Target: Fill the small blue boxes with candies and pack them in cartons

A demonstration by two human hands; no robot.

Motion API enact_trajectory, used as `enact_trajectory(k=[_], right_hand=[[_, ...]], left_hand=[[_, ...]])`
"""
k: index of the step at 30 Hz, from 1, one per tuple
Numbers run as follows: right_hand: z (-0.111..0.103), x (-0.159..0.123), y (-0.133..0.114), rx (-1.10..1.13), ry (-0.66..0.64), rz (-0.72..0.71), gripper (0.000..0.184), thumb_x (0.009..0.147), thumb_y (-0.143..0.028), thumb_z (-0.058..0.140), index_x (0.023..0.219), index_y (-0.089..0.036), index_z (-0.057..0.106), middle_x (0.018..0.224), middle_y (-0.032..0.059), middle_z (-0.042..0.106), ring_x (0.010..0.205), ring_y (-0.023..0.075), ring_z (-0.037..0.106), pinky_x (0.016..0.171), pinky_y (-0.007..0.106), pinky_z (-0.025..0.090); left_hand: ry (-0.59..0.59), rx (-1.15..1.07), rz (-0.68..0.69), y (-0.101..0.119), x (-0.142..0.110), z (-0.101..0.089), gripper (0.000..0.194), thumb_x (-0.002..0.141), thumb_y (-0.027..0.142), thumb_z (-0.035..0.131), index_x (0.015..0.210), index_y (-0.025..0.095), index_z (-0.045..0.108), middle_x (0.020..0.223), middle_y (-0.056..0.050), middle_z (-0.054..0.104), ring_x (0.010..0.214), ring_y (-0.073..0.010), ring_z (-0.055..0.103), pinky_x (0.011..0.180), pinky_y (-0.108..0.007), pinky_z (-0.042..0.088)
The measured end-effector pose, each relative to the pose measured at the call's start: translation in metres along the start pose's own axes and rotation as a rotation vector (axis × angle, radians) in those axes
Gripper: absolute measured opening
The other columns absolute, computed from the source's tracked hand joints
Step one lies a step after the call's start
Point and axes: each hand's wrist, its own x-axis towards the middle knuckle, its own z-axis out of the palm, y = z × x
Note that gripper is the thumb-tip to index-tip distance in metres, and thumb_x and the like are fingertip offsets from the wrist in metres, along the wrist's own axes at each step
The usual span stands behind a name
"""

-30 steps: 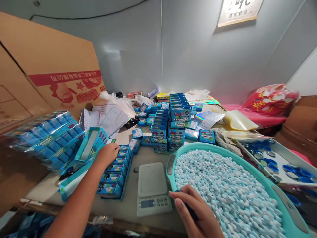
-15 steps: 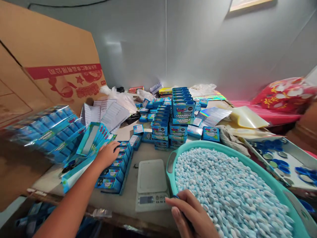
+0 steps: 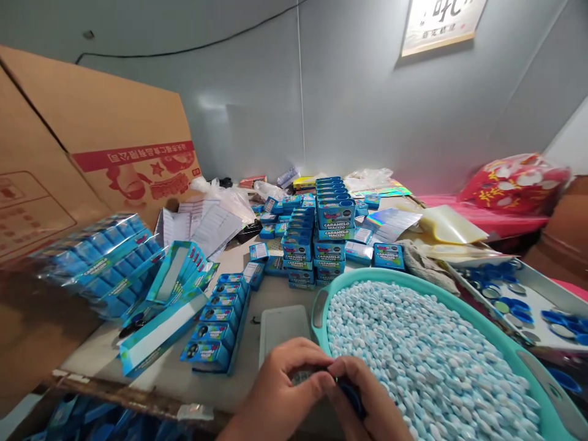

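My left hand and my right hand meet at the fingertips in front of the kitchen scale, whose lower part they cover. Between them is a small dark blue piece, mostly hidden by the fingers; its kind I cannot make out. My right fingers curl round it, while my left thumb and fingers pinch at its near end. A turquoise basket of white and pale blue candies stands beside my right hand. Left of the scale, a row of blue candy boxes sits in a display tray.
Stacked blue boxes rise behind the scale. Flattened display cartons and a plastic-wrapped pack lie left, before a large cardboard carton. At right, a white tray holds blue pieces and metal discs.
My left hand has left the row of boxes and come right to join my right hand at the small blue piece. The view has tilted up slightly.
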Motion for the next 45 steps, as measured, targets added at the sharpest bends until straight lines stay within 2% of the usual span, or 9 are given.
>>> enact_trajectory(k=[7,13,19,22,25,28,31,37,45], right_hand=[[-0.004,0.009,-0.009,-0.028,-0.029,-0.027,0.030,0.106,-0.039,0.047,0.085,-0.025,0.062,0.074,0.0010,0.065,0.068,0.0175,0.061,0.066,0.025,0.053],[0.003,0.006,-0.004,-0.018,-0.022,-0.017,0.020,0.103,-0.037,0.052,0.098,-0.026,0.068,0.088,0.0025,0.074,0.079,0.0195,0.071,0.073,0.026,0.057],[-0.003,0.008,-0.001,-0.047,0.080,-0.105,0.022,0.104,-0.036,0.051,0.102,-0.026,0.070,0.099,0.0068,0.074,0.091,0.0223,0.072,0.082,0.030,0.059],[-0.007,0.012,-0.002,-0.043,0.057,-0.184,0.023,0.105,-0.032,0.049,0.101,-0.025,0.071,0.100,0.0082,0.070,0.094,0.0223,0.070,0.086,0.031,0.058],[-0.007,0.013,-0.002,-0.052,-0.013,-0.214,0.025,0.106,-0.026,0.045,0.102,-0.025,0.070,0.097,0.0069,0.068,0.089,0.0203,0.069,0.082,0.029,0.058],[-0.007,0.013,-0.002,-0.073,-0.079,-0.232,0.025,0.105,-0.022,0.045,0.101,-0.024,0.070,0.095,0.0059,0.068,0.085,0.0191,0.069,0.079,0.027,0.058],[-0.007,0.013,-0.004,-0.074,-0.108,-0.243,0.024,0.103,-0.016,0.046,0.102,-0.025,0.069,0.094,0.0040,0.068,0.081,0.0175,0.068,0.077,0.025,0.057],[-0.007,0.010,-0.008,-0.035,-0.127,-0.195,0.027,0.103,-0.012,0.044,0.108,-0.027,0.066,0.099,0.0024,0.066,0.086,0.0157,0.067,0.081,0.024,0.054],[-0.004,0.009,-0.009,-0.069,-0.199,-0.202,0.030,0.103,-0.009,0.041,0.111,-0.028,0.063,0.101,0.0028,0.065,0.088,0.0158,0.065,0.081,0.024,0.053]], left_hand=[[0.073,-0.278,-0.412,-0.015,-0.002,-0.006,0.049,0.069,0.058,0.090,0.086,0.014,0.075,0.075,-0.004,0.072,0.070,-0.0150,0.067,0.071,-0.026,0.051],[0.136,-0.257,-0.271,-0.021,-0.009,0.001,0.043,0.075,0.054,0.087,0.088,0.017,0.071,0.079,-0.002,0.070,0.073,-0.0124,0.063,0.068,-0.021,0.047],[0.232,0.172,0.067,-0.005,-0.011,-0.005,0.017,0.086,0.038,0.078,0.086,0.021,0.078,0.086,-0.006,0.071,0.079,-0.0162,0.067,0.071,-0.024,0.052],[0.320,0.398,0.124,0.006,-0.001,-0.054,0.021,0.089,0.040,0.071,0.082,0.020,0.075,0.081,-0.005,0.070,0.075,-0.0171,0.066,0.069,-0.026,0.053],[0.519,0.872,0.009,0.003,0.015,-0.132,0.026,0.090,0.045,0.064,0.088,0.021,0.075,0.094,-0.007,0.075,0.088,-0.0220,0.069,0.081,-0.032,0.055],[0.472,1.102,-0.174,-0.012,0.028,-0.199,0.026,0.086,0.042,0.059,0.079,0.022,0.074,0.096,-0.009,0.078,0.091,-0.0262,0.070,0.084,-0.036,0.054],[0.376,1.160,-0.262,-0.030,0.033,-0.230,0.027,0.081,0.040,0.058,0.076,0.022,0.076,0.088,-0.009,0.079,0.085,-0.0289,0.071,0.080,-0.039,0.055],[0.253,1.299,-0.269,-0.046,0.026,-0.230,0.041,0.091,0.043,0.049,0.106,0.023,0.080,0.123,-0.008,0.077,0.115,-0.0316,0.067,0.109,-0.043,0.045],[0.219,1.505,-0.312,-0.044,0.034,-0.206,0.038,0.095,0.035,0.043,0.100,0.015,0.076,0.115,-0.018,0.074,0.114,-0.0374,0.062,0.101,-0.050,0.047]])
